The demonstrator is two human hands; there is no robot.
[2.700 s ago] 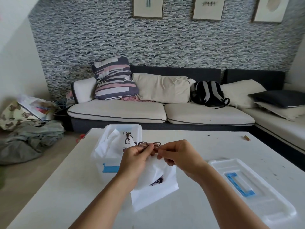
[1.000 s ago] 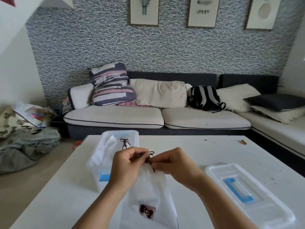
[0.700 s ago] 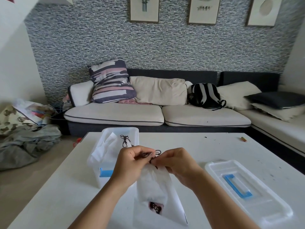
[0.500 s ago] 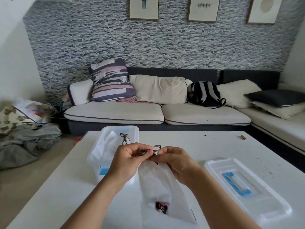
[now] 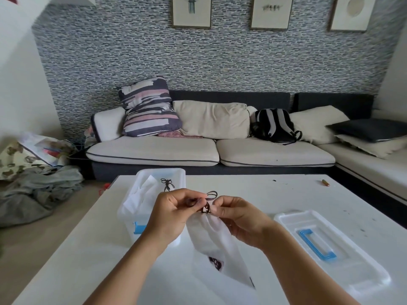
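Pouch [image 5: 211, 241], white, drawstring type: held up over the table [image 5: 242, 188] at front centre, neck gathered, lower end hanging toward the tabletop. Contact with the top cannot be told. The dark cord [image 5: 210, 195] at the neck is pinched from both sides. On the left hand [image 5: 174, 213] the fingers are curled on the cord's left part. On the right hand [image 5: 237, 219] thumb and forefinger are closed at the knot area. One loop is seen sticking up above the fingertips.

Step judged: a bow is being tied at the neck, and the closure is not yet snugged. Next move judged: the loops are to be pulled apart evenly so the knot seats against the gathered fabric without the neck slipping open. The pouch would then go into the storage box [image 5: 174, 172] just behind the left hand.

Count:
- Pouches: 2, one held and a second pouch [image 5: 141, 192] lying in the box with a tied bow [image 5: 167, 183]. More underneath cannot be ruled out.
- Box: 1, open.
- Lid [image 5: 352, 260]: 1, lying on the table to the right, blue handle [image 5: 317, 245] up.
- Printed dark mark [image 5: 217, 263] on the held pouch: 1.
- Small brown item [image 5: 325, 182] near the far right table edge: 1, type unreadable.
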